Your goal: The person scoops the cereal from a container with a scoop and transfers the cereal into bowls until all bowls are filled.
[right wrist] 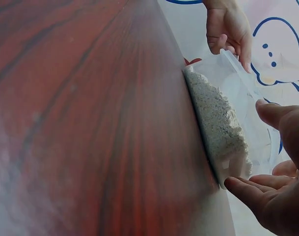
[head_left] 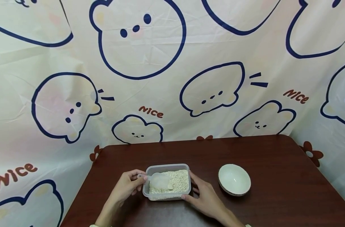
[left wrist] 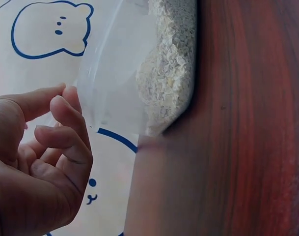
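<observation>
A clear rectangular plastic container (head_left: 166, 198) holding rolled oats (head_left: 180, 179) stands on the table. My left hand (head_left: 125, 187) pinches the short handle of a translucent scoop (head_left: 160, 180) between thumb and fingertips, at the container's left rim. The scoop's bowl lies over the oats, inside the rim. At the right end, my right hand (head_left: 205, 197) steadies the container, thumb by the front corner and fingers along the side. In the right wrist view its fingers (right wrist: 250, 194) rest against the wall. The container hides the scoop's bowl in the left wrist view.
A white bowl (head_left: 235, 179) stands right of the container, beyond my right hand. The dark red-brown wooden table (head_left: 269, 164) runs back to a cloth backdrop (head_left: 166, 94) printed with cartoon bears, which also hangs at both sides.
</observation>
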### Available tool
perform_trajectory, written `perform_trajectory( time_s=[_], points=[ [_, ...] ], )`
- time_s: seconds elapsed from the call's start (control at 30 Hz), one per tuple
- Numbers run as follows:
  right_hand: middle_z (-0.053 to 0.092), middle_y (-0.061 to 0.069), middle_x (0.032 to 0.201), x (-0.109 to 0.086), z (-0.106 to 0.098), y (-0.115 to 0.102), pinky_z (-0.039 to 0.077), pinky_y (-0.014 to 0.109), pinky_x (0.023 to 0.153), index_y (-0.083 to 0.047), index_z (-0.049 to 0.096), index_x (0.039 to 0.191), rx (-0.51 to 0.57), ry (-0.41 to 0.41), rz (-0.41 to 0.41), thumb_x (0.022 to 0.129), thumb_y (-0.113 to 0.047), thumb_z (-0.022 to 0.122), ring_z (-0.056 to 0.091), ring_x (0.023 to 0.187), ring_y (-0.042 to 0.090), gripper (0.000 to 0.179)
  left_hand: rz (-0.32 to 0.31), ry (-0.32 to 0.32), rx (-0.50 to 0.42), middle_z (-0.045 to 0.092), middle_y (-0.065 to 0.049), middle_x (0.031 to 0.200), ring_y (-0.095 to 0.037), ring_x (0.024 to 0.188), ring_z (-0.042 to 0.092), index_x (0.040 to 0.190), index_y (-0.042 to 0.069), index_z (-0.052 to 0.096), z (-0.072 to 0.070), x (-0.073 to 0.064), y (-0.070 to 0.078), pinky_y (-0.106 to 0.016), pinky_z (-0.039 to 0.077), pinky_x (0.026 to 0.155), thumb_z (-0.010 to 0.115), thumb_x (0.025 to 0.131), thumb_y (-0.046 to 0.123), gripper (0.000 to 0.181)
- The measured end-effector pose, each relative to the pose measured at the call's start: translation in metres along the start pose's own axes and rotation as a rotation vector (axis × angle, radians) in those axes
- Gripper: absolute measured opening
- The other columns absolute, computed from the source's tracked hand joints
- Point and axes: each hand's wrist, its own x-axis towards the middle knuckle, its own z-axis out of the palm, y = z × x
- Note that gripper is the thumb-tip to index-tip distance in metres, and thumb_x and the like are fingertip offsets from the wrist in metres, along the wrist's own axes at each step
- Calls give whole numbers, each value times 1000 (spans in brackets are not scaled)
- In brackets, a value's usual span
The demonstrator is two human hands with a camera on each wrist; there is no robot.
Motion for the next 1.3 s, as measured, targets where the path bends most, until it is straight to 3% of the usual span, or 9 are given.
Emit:
perform_trajectory(
  time_s=[0.17, 0.4, 0.57, 0.8, 1.13, 1.3],
  points=[
    [49, 24, 163, 1, 2, -1, 61, 37, 98, -5, 37, 166, -14, -1, 12, 92, -52, 82, 60, 141, 38, 98, -17, -34, -3, 59, 0, 71, -9, 57, 49, 124, -8, 68, -1, -3, 4, -21, 34, 48, 72, 102, 15, 33],
    [47, 23, 165, -2, 1, 0, 62, 36, 98, -7, 36, 167, -14, -13, 39, 92, -51, 83, 58, 143, 39, 99, 54, -56, 92, 64, -5, 76, -9, 58, 52, 118, -6, 72, 3, -4, 6, -23, 41, 52, 75, 100, 14, 27],
    [44, 23, 167, -3, 0, 1, 62, 36, 97, -6, 35, 167, -23, -26, 43, 92, -52, 82, 56, 145, 40, 99, 72, -69, 120, 69, -11, 77, -9, 55, 51, 119, -6, 73, 9, -4, 9, -24, 41, 51, 76, 99, 13, 28],
    [43, 23, 167, 1, 0, 0, 62, 36, 97, -8, 35, 167, -10, -25, 33, 93, -51, 82, 55, 146, 40, 99, 85, -54, 140, 76, -22, 89, -8, 54, 51, 118, -5, 73, 11, 1, 12, -22, 40, 51, 76, 98, 12, 26],
    [48, 25, 164, -1, 1, -1, 62, 37, 97, -9, 34, 168, -1, -38, 43, 92, -53, 82, 59, 143, 39, 100, 66, -42, 140, 76, -18, 89, -8, 51, 47, 119, -4, 73, 12, -4, 11, -24, 39, 48, 75, 99, 11, 26],
    [51, 25, 161, 0, 1, 0, 62, 38, 97, -10, 35, 168, -2, -16, 32, 92, -50, 84, 61, 140, 38, 99, 98, -35, 162, 77, -21, 88, -7, 47, 42, 115, -1, 76, 17, -2, 13, -23, 37, 46, 75, 98, 10, 20]
  ],
)
